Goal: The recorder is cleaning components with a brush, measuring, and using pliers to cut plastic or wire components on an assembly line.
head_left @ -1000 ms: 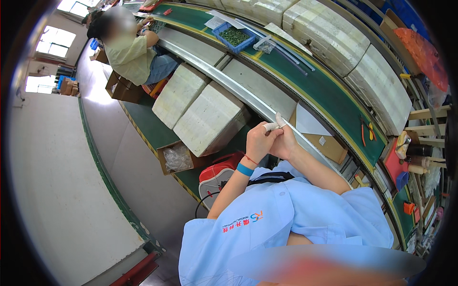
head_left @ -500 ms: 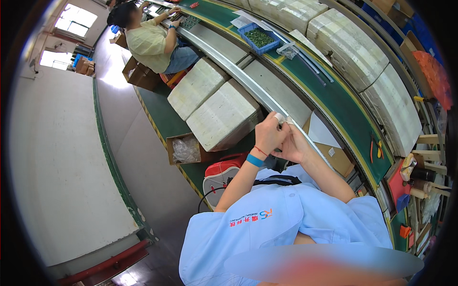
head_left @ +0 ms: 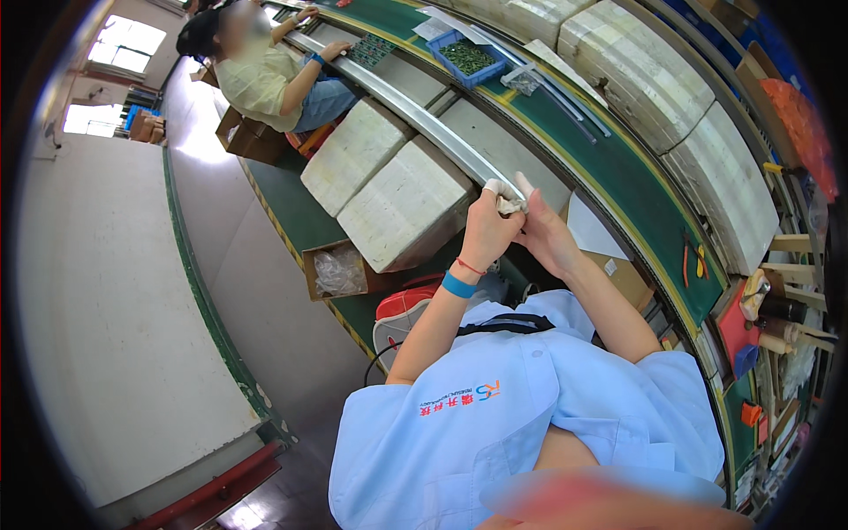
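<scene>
My left hand (head_left: 488, 228), with a blue wristband (head_left: 458, 284) and a thin red string at the wrist, is closed in a pinch. Between its fingers is a small crumpled white piece (head_left: 509, 206) that looks like a finger cot; white covering also shows on a fingertip. Close against it, my right hand (head_left: 553, 237) holds its upper finger stretched upward, with a pale white tip. Its lower fingers are partly hidden behind the left hand. Both hands are over the near end of a long silver metal rail (head_left: 428, 121).
Two white foam boxes (head_left: 402, 208) stand left of my hands, near a carton of clear plastic bags (head_left: 340, 272). Across the rail, a green bench (head_left: 609, 181) carries a blue tray of small green parts (head_left: 468, 60) and pliers (head_left: 686, 256). A co-worker (head_left: 256, 79) sits farther along.
My hands have shifted slightly left and up, and the right hand's upper finger now stands up apart from the left hand's pinch. The co-worker's hands have moved apart.
</scene>
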